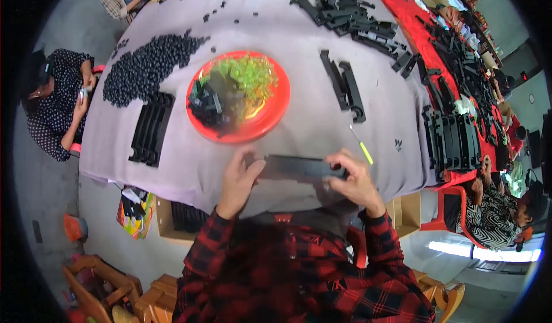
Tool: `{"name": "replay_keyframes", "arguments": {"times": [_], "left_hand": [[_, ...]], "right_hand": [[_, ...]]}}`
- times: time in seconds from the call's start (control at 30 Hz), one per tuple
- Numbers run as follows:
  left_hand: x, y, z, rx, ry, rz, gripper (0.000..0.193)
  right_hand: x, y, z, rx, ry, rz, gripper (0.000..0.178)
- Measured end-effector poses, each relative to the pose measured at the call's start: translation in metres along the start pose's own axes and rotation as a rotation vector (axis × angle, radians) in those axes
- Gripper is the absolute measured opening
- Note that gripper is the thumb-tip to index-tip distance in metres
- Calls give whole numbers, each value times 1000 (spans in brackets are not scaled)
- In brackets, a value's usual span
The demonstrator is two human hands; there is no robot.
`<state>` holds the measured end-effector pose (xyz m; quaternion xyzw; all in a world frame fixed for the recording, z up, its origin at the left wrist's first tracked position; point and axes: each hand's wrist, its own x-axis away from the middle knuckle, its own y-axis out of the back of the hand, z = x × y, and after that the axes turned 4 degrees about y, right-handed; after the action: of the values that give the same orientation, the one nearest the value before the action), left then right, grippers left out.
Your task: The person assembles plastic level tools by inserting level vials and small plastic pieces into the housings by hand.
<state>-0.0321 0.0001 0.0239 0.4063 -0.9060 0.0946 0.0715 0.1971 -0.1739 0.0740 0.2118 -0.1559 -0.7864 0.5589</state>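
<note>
A long black plastic bar [296, 166] lies level between my two hands, just above the near edge of the cloth, slightly blurred. My right hand [355, 179] grips its right end, fingers over the top and thumb below. At the left end, my left hand [237, 179] is curled with thumb and fingers about the tip; motion softens the exact contact. Beyond the bar is a red round plate [276, 116] with yellow-green translucent bits [248, 74] and small black pieces [206, 101]. A small screwdriver-like tool with a yellow-green handle [365, 152] rests right of the plate.
Small black round parts [152, 67] are heaped at the left, near a row of black bars [152, 128]. Two similar bars [344, 87] lie right of the plate; more are piled [351, 21] far right. Cardboard boxes [407, 213] stand below the table edge. Co-workers sit on both sides.
</note>
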Motion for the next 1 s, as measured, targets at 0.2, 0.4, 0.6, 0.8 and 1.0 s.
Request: {"name": "replay_keyframes", "arguments": {"times": [0.2,0.4,0.6,0.8,1.0], "left_hand": [[-15,0,-1,-580,-600,-73,47],[-24,-6,13,-641,-540,-122,42],[-25,-6,16,-797,-610,-187,38],[-26,-6,16,-776,-595,-170,35],[-26,-5,20,-784,-618,-161,34]], "right_hand": [[-16,-2,-10,551,290,-79,35],[-29,0,-20,548,280,-39,29],[-64,-2,-8,246,163,-144,15],[-135,-42,-17,150,214,-121,16],[-198,-75,-29,490,256,-35,18]]}}
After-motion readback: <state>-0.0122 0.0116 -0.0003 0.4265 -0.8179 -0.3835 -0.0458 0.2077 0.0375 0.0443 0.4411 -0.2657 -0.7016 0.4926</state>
